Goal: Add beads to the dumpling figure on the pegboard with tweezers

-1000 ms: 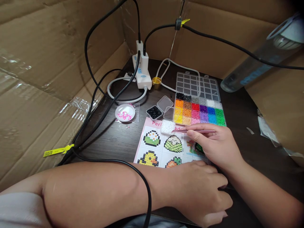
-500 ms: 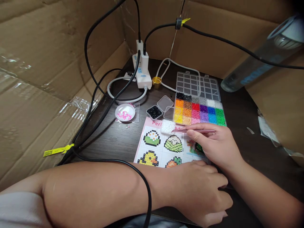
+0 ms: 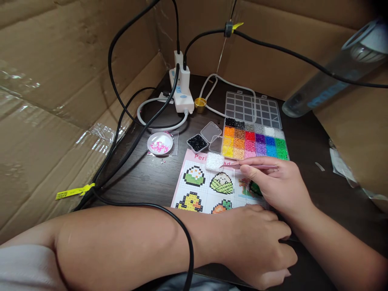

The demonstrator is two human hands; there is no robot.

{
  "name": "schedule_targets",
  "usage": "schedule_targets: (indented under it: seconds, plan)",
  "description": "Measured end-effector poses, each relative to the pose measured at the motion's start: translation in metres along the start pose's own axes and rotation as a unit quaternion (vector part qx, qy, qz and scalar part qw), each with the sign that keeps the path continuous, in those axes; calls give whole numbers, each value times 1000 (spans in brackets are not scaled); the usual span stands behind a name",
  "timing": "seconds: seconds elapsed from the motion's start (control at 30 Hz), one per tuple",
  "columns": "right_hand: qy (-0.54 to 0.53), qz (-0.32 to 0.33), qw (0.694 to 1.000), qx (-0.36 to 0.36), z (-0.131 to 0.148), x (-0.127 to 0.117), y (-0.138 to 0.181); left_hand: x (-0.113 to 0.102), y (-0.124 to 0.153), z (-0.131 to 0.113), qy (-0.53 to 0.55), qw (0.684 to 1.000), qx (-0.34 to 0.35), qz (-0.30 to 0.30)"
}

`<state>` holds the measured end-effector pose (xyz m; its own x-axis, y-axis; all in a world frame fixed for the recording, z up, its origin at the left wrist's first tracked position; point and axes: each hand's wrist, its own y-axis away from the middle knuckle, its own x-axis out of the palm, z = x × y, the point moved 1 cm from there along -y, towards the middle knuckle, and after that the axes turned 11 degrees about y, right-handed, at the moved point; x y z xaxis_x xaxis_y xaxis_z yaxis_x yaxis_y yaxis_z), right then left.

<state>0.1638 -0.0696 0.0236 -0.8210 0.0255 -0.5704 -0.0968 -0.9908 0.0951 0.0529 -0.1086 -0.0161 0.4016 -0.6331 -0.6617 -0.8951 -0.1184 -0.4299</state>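
My right hand (image 3: 277, 182) pinches pink tweezers (image 3: 257, 166). Their tips reach into a small box of white beads (image 3: 215, 161), which sits on the top edge of a printed pattern sheet (image 3: 178, 190). Whether a bead is between the tips is too small to tell. Near the sheet's lower right lies my left hand (image 3: 257, 246), back up and fingers curled under; anything inside them is hidden. Next to my right hand, a see-through pegboard (image 3: 242, 198) covers part of the sheet, with some coloured beads on it partly hidden by my fingers.
Behind stands a divided case of coloured beads (image 3: 254, 139), its lid open. Left of it are a box of black beads (image 3: 197, 142) and a white dish (image 3: 160, 144) with pink and white beads. A power strip (image 3: 183, 95) stands farther back. A black cable (image 3: 182, 226) crosses my left forearm.
The tweezer tips have shifted slightly right within the white bead box, and my right hand with them. My left hand stays where it was.
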Motion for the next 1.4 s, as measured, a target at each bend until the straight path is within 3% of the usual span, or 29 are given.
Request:
schedule_targets:
  seconds: [0.23, 0.33, 0.47, 0.7, 1.1, 1.4]
  plan:
    - [-3, -81, 997, -5, -8, -26, 7, -4, 1, -1, -10, 1000, -10, 6]
    - [-10, -121, 992, -21, -25, -46, 12, -6, 2, -3, -18, 1000, -22, 4]
    - [-34, -118, 992, -21, -55, -61, 23, -7, 3, -5, -11, 999, -29, 16]
    - [-65, -116, 991, -9, -81, -53, 30, -10, 2, -6, -6, 999, -35, 26]
    - [15, -104, 994, -33, -72, -53, 31, -14, 0, -6, -1, 998, -44, 33]
    - [17, -105, 994, -24, -74, -52, 31, -16, 0, -6, -1, 999, -45, 28]
